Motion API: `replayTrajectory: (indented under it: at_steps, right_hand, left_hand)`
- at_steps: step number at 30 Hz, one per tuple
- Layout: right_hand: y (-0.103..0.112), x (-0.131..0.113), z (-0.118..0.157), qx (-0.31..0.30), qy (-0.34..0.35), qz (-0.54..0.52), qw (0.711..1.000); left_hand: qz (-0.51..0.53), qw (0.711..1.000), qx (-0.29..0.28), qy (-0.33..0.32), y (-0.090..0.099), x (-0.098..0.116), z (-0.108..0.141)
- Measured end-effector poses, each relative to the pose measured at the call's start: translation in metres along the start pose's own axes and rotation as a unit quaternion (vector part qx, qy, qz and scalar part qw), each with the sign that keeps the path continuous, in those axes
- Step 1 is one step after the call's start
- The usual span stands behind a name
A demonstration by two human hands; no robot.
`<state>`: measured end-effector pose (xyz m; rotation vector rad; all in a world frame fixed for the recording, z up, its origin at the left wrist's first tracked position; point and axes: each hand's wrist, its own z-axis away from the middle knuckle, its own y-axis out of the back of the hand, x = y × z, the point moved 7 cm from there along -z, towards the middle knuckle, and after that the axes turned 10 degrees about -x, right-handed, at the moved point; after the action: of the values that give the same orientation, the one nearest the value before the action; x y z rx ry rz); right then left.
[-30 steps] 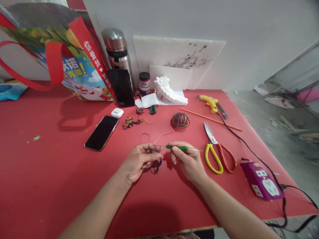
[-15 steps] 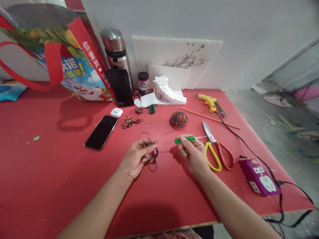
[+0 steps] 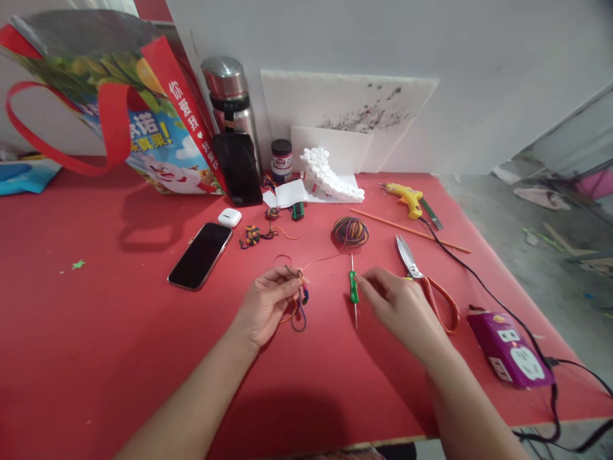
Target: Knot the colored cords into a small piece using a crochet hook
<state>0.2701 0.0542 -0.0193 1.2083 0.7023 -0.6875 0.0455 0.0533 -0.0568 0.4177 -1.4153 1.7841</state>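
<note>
My left hand (image 3: 271,306) pinches a small piece of crocheted multicoloured yarn (image 3: 305,294). Dark and orange loops of it hang below my fingers, and one thin strand runs toward the yarn ball (image 3: 351,232). A crochet hook (image 3: 353,287) with a green handle and metal ends lies on the red table, one end pointing at the ball. Beside its handle is my right hand (image 3: 393,303), palm down, index fingertip at or against the green grip; the other fingers are partly hidden. Red-and-yellow-handled scissors (image 3: 407,255) lie just beyond that hand, which covers most of the yellow handle.
On the right are a yellow glue gun (image 3: 407,199), an orange stick (image 3: 412,231) and a purple power strip (image 3: 510,348) with cables. A phone (image 3: 200,255) and white earbud case (image 3: 230,218) lie left. Behind stand a shopping bag (image 3: 158,147), a steel flask (image 3: 234,96) and a white model (image 3: 330,179).
The crochet hook has gone from my right hand's grip onto the table, turned lengthwise away from me. My right hand now reaches over the scissors' handles. My left hand keeps its pinch.
</note>
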Motion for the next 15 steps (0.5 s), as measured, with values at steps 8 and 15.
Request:
replayTrajectory:
  at_steps: [8, 15]
  right_hand:
    - [-0.072, -0.038, 0.005, -0.112, 0.063, -0.222, 0.967]
    - [-0.050, -0.024, -0.002, -0.033, 0.114, -0.280, 0.953]
  left_hand:
    - [-0.016, 0.999, 0.021, -0.020, -0.003, -0.006, 0.004]
    - [-0.122, 0.992, -0.041, 0.009, -0.001, -0.004, 0.005]
